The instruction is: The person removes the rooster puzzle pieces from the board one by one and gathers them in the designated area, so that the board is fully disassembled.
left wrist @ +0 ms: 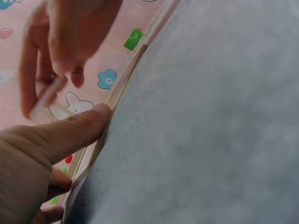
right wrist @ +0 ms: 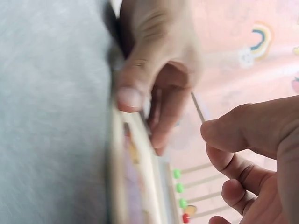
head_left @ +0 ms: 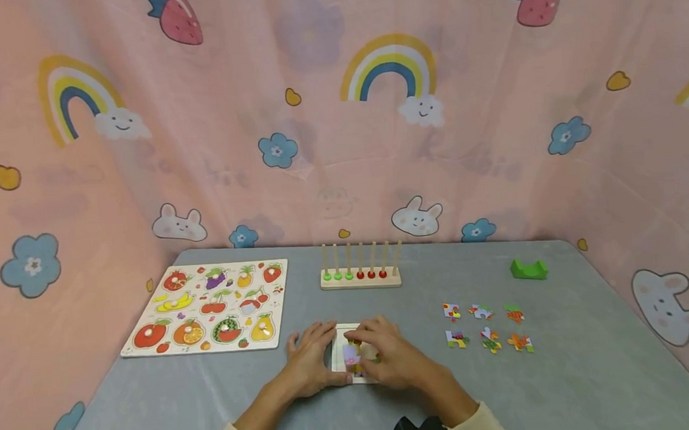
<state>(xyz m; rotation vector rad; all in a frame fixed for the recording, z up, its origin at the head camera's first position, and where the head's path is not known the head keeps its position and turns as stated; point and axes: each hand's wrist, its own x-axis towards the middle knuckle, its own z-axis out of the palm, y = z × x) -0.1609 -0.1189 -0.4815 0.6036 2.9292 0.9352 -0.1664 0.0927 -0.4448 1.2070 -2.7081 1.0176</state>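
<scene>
In the head view, a small pale puzzle tray [head_left: 347,326] lies on the table in front of me. My left hand [head_left: 310,360] grips its left side, thumb along the near edge. Over the tray, my right hand [head_left: 391,353] pinches a thin flat puzzle piece [head_left: 351,354] with lilac on its face. The right wrist view shows that piece [right wrist: 197,107] edge-on between thumb and finger, raised off the tray. Part of the tray's picture is hidden beneath the right hand.
Several loose puzzle pieces [head_left: 483,312] lie to the right in two rows. A green block [head_left: 528,269] sits behind them. At the back stands a peg rack [head_left: 360,282] with green and red beads. A fruit board [head_left: 205,309] covers the left side.
</scene>
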